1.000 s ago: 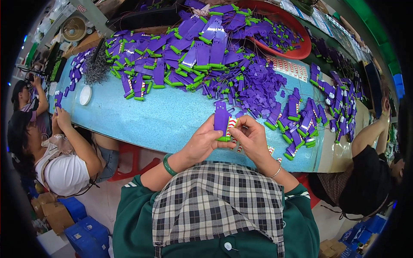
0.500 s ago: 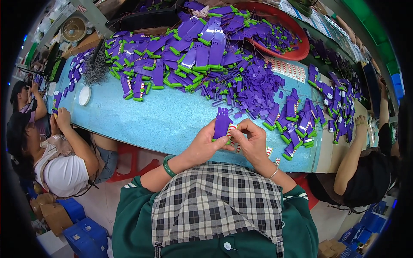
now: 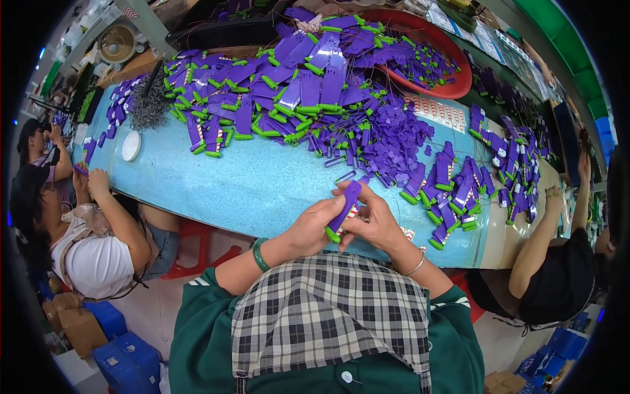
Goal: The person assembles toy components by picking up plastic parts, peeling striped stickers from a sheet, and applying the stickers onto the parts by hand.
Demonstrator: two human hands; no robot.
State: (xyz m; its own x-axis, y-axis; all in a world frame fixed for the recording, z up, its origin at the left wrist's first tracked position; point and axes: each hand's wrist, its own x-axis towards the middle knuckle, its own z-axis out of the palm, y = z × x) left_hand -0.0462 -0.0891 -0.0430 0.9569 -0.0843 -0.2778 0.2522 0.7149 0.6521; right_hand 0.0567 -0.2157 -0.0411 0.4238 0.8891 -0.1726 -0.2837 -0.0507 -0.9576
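Between my two hands is a flat purple plastic piece (image 3: 346, 207) with a green end, tilted, its green end toward me. A red-and-white striped sticker shows along its side. My left hand (image 3: 310, 228) grips it from the left near the green end. My right hand (image 3: 380, 224) closes on it from the right, fingers behind its upper part and thumb by the striped sticker. Beyond my hands lies a heap of small purple parts (image 3: 400, 134). To the right are purple-and-green pieces with striped stickers (image 3: 453, 187). Under my right wrist, a striped sticker strip (image 3: 408, 233) partly shows.
A large pile of purple-and-green pieces (image 3: 312, 88) covers the far side of the blue table (image 3: 216, 187). Behind it stands a red basin (image 3: 464, 82); a sticker sheet (image 3: 438, 111) lies nearby. Left are a white round lid (image 3: 131, 146) and tangled wire (image 3: 149, 108). Co-workers sit on both sides.
The purple piece has turned from upright to tilted and edge-on. My right hand has gone from pinching at the sticker to holding the piece's side, its fingers reaching higher.
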